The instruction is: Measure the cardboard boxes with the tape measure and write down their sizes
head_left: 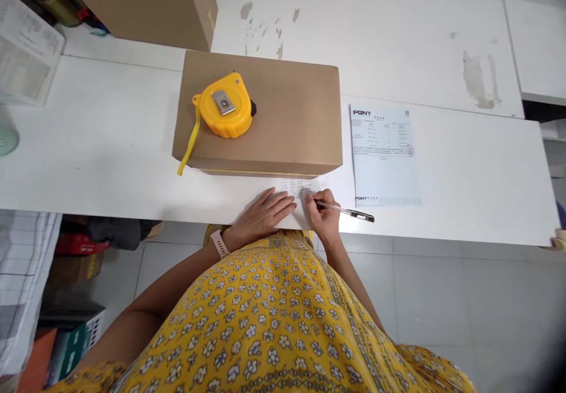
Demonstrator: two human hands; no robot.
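Pen (345, 209), just right of centre, below mid-frame: slim, probably light and stiff, its smooth barrel likely a little slippery. You hold it low, near the writing end; that is the sound place for control. Fingers of your right hand (325, 213) are closed round it.

Written paper (296, 188), centre of the frame, at the near side of the cardboard box (300, 116): thin, presumably limp, easily creased or shifted. Best held flat by an edge. Your left hand (264, 213) lies palm down, fingers extended and slightly spread, gripping nothing, fingertips by the paper's lower left; whether they press it, you cannot tell. Tabletop (464, 175) beneath looks firm.
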